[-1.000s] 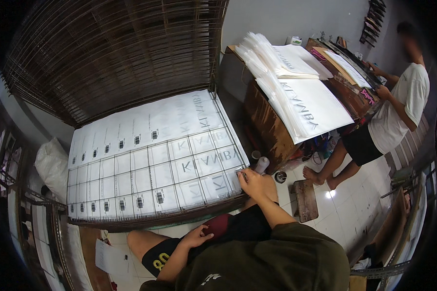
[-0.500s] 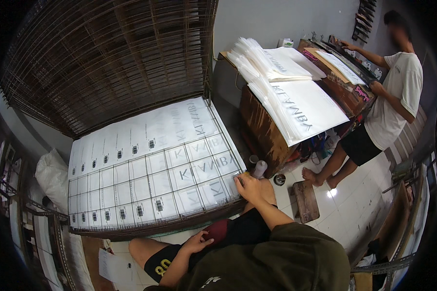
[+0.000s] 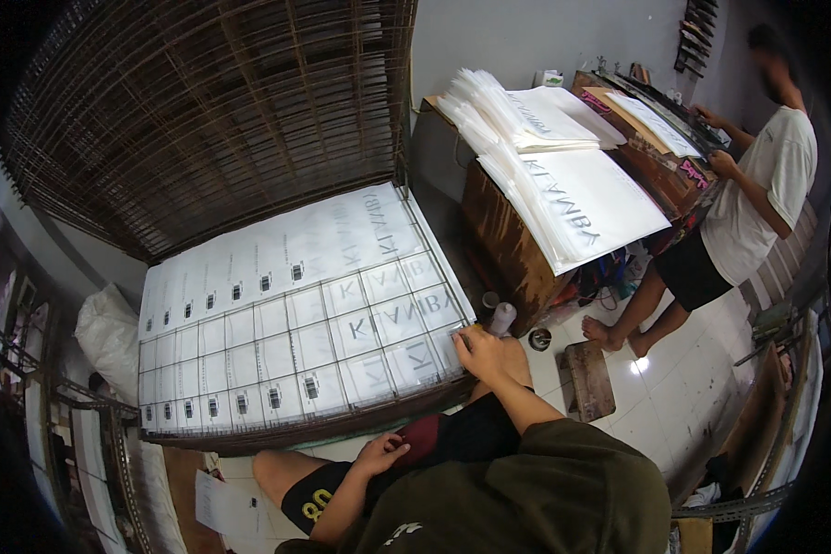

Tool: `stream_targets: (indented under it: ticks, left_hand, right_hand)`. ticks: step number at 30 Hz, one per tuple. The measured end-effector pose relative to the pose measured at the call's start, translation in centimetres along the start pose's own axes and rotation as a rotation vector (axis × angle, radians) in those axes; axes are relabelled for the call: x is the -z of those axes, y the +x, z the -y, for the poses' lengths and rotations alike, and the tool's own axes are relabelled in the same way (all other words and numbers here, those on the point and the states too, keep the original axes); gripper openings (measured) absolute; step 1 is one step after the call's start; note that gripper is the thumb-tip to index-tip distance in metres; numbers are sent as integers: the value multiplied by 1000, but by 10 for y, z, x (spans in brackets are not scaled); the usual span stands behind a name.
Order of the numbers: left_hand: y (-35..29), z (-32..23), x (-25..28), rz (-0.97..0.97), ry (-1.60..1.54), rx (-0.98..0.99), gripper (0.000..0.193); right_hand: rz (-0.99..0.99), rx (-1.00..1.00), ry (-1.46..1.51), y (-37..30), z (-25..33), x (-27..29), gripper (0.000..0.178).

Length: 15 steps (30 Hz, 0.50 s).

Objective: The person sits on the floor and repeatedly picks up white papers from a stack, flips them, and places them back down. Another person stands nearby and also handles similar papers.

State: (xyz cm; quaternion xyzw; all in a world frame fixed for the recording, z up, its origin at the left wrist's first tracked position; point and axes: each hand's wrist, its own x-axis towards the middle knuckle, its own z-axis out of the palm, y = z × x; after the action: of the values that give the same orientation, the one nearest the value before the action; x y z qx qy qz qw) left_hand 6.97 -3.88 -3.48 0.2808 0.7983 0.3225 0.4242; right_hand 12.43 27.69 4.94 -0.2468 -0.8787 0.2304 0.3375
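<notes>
My right hand (image 3: 477,354) is closed on the near right corner of a wire drying rack (image 3: 291,343), its fingertips partly hidden. Thin wire grids lie over printed white plastic bags (image 3: 249,249), set out in overlapping rows. Dark lettering runs along the bags' right ends, and small dark printed blocks mark their left parts. On my lap, beside a dark red patch of cloth (image 3: 425,439), rests my left hand (image 3: 379,454), fingers loosely bent and holding nothing.
Raised wire racks (image 3: 222,111) tilt up behind the bags. A stack of printed bags (image 3: 586,208) covers a wooden table to the right, where another person (image 3: 757,194) works. A small wooden stool (image 3: 589,380) and a bottle (image 3: 502,319) stand on the floor; a white sack (image 3: 109,337) sits left.
The whole view has shifted slightly, so things appear a little further right. The other person's arms have moved slightly at their bench. My right hand stays at the rack corner.
</notes>
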Motion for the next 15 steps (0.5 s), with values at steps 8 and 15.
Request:
stream_targets:
  ticks: [8,15]
  left_hand:
    - [0,1,1,-8,-25,8,62]
    - [0,1,0,-16,-17,-13,62]
  right_hand:
    - [51,-23,0,0,6,7,19]
    - [-74,167,137,-3,2,4,11]
